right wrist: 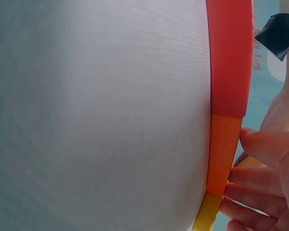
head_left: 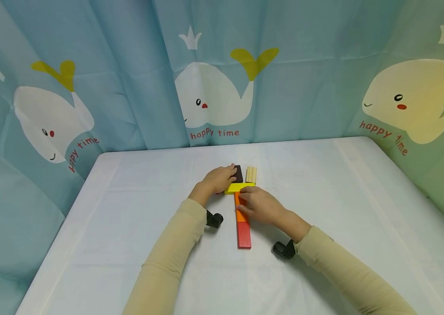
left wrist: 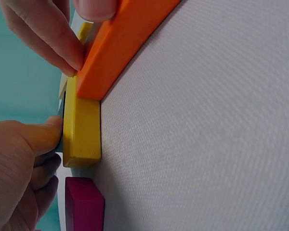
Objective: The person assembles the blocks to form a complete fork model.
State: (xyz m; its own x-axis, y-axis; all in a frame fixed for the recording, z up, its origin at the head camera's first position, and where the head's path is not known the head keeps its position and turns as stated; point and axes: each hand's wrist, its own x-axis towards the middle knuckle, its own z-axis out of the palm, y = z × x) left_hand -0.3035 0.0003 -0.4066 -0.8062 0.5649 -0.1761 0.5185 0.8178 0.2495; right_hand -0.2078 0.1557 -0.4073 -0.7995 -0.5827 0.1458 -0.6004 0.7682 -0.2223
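Several coloured blocks lie on a white cloth. A yellow block (head_left: 235, 188) lies crosswise, meeting the end of an orange block (head_left: 242, 215), with a red block (head_left: 244, 235) in line nearer the body. My left hand (head_left: 217, 179) pinches a dark brown block (head_left: 239, 174) behind the yellow one, its thumb on the near side. My right hand (head_left: 263, 204) rests on the row, thumb at the orange block and fingertips where orange meets yellow. In the left wrist view, a magenta block (left wrist: 86, 207) lies beside the yellow one, under the left hand.
Pale wooden block pieces (head_left: 251, 174) stand to the right of the dark block. The white cloth-covered table (head_left: 127, 227) reaches back to a blue curtain (head_left: 135, 74) printed with whales. Black wrist mounts (head_left: 215, 219) hang by both cuffs.
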